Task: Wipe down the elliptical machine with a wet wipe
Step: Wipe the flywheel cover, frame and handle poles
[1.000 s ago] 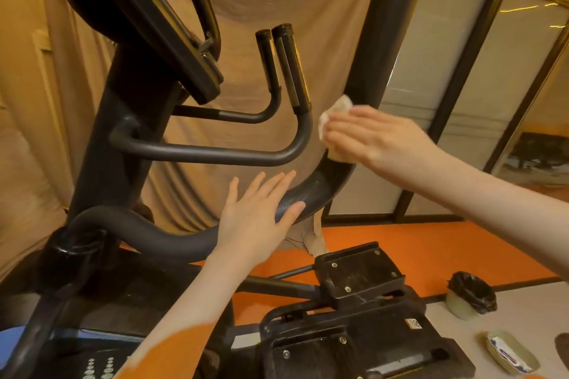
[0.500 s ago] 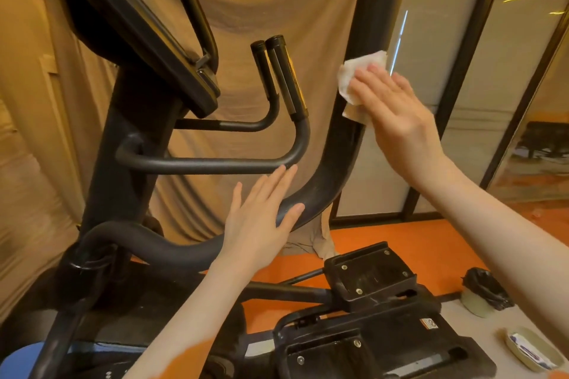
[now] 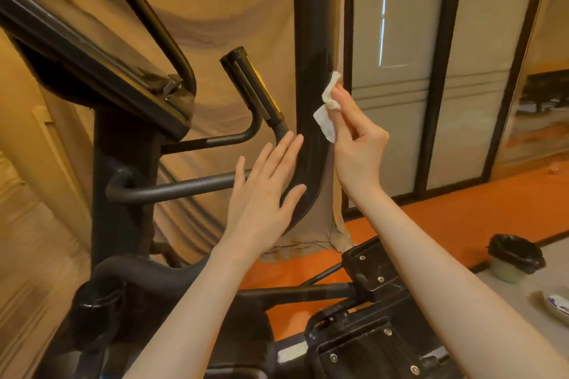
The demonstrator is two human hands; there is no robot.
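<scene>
The black elliptical machine fills the left and middle of the head view; its thick curved handle arm [image 3: 311, 40] rises up the centre. My right hand [image 3: 357, 144] pinches a crumpled white wet wipe [image 3: 327, 108] against the right side of that arm. My left hand [image 3: 264, 191] lies flat with straight fingers on the bend of the same arm, just below the wipe. The console [image 3: 92, 64] tilts at upper left, and two short upright grips [image 3: 252, 86] stand between console and arm.
A foot pedal [image 3: 369, 268] and black frame parts sit low at the right. Tan cloth hangs behind the machine. Dark-framed panels line the right wall. On the floor at far right stand a small bin [image 3: 514, 258] with a black liner and a small dish [image 3: 557, 301].
My right hand has turned and now pinches the wipe at the arm's right edge instead of pressing it flat. The left hand slid up the bend. The view moved closer and tilted.
</scene>
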